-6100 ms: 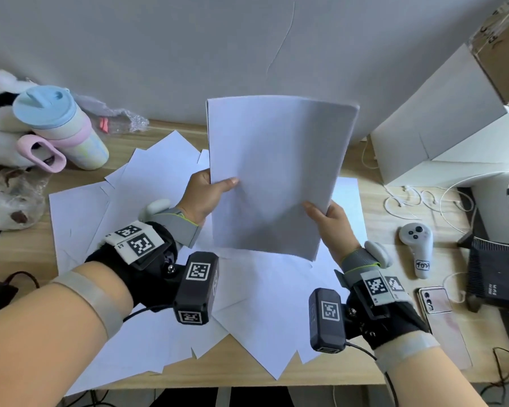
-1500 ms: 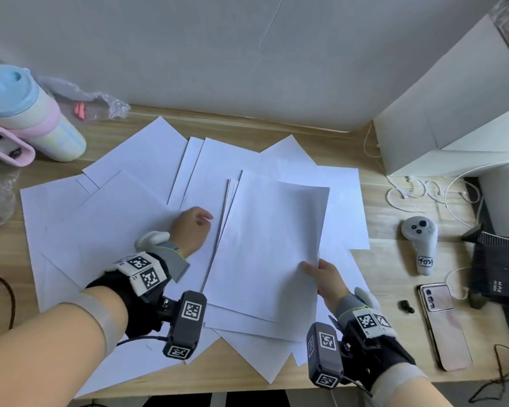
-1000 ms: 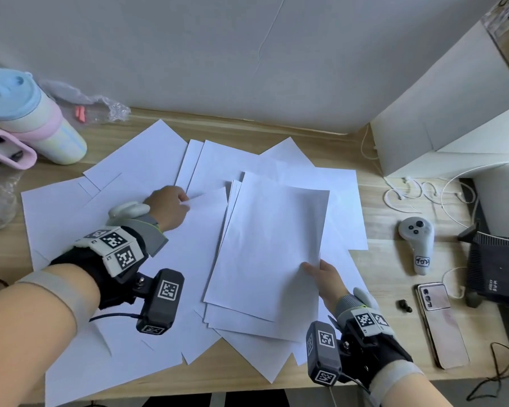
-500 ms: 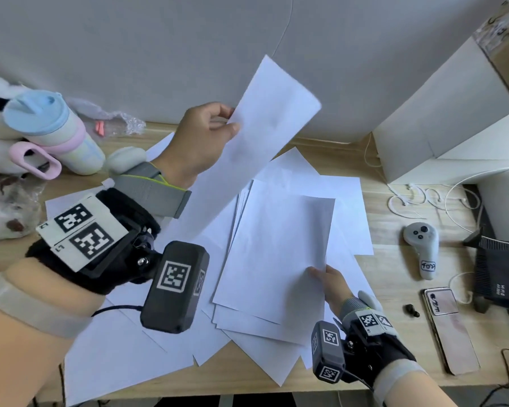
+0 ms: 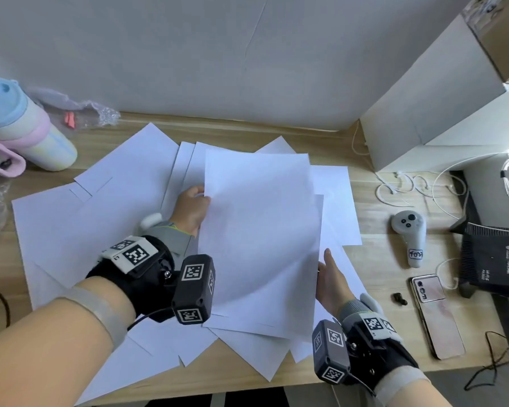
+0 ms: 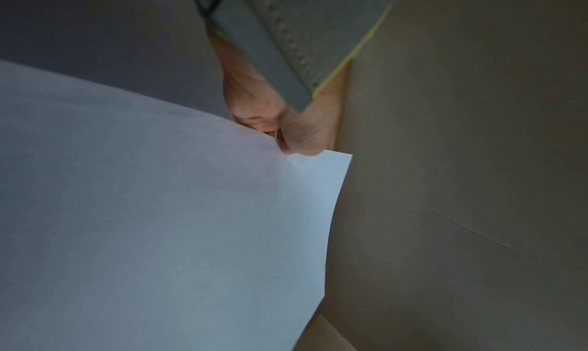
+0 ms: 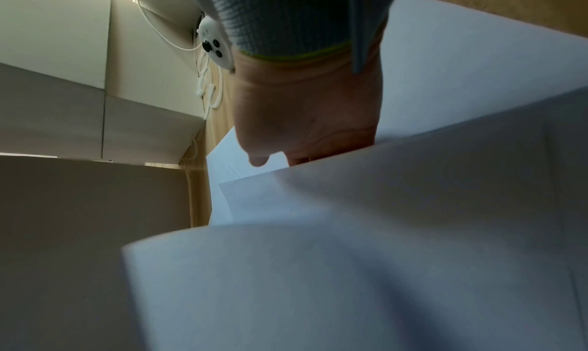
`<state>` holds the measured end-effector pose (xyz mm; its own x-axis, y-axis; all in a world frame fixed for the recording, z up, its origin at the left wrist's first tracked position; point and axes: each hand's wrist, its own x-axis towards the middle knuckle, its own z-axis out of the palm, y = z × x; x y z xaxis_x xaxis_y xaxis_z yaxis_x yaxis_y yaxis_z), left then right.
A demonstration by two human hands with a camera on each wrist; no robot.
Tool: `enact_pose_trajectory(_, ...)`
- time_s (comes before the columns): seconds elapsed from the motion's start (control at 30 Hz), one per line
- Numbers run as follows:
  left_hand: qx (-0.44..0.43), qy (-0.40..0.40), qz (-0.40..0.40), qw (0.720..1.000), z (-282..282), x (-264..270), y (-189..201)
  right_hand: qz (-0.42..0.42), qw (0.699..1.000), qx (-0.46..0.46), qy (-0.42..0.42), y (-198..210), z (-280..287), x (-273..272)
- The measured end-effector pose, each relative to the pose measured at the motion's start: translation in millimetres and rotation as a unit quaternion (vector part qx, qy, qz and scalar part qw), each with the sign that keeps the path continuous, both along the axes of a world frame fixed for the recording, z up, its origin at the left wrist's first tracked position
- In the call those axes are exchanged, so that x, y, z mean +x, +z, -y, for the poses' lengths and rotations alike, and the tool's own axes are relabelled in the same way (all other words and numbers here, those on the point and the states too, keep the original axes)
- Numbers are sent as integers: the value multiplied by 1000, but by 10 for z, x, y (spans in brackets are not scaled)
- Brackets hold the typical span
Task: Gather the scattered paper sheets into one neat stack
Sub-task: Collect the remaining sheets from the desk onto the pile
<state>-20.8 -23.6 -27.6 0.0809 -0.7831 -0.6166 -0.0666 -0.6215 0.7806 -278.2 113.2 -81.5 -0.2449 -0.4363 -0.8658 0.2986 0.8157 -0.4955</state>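
While the gathering is standing at an early stage, the items are lying as follows:

- Left hand (image 5: 190,210): fingers are pinching the left edge of one white paper sheet (image 5: 259,218), which is bowing in the air over the middle of the worktop; the left wrist view is showing the thumb clamping that sheet's corner.
- Right hand (image 5: 331,282): it is lying at the right edge of a small, partly squared pile of white sheets (image 5: 265,312) near the front of the worktop; the thumb is lying straight beside the edge, the other fingers are disappearing under the paper, and whether they are gripping it cannot be told.
- Loose white sheets (image 5: 100,218): many are lying fanned and overlapping across the light wooden worktop (image 5: 373,265), to the left, behind and in front of the pile.
- Progress, as a judgement: only a few sheets are sitting together; the lifted sheet is not yet lying on the pile; most are waiting to be collected and squared.
- Bystanders: a pastel blue and pink drinking bottle (image 5: 27,133) at far left; a grey handheld controller (image 5: 410,236) and a pink smartphone (image 5: 435,315) at right, apart from the paper.
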Motion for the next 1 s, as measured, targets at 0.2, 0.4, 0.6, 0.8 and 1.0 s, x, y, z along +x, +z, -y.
enact_pose_trajectory(0.2, 21, 9, 74, 997, -71, 141, -428, 29, 999, -19, 28, -46, 0, -62)
enact_pose_trajectory(0.4, 32, -33, -16, 999, -73, -16, -499, -19, 991, -34, 131, -11, 44, -17)
enact_pose_trajectory(0.6, 5, -136, 36, 990, -61, -112, -431, -109, 978, -51, 168, -51, 93, 36)
enact_pose_trajectory(0.8, -10, -309, 253, 917, 105, 489, -370, -137, 981, -80, 112, -46, 68, -13)
enact_pose_trajectory(1.0, 9, -522, 383, 762, 85, 694, -303, -151, 983, -73, 76, -44, 18, -67)
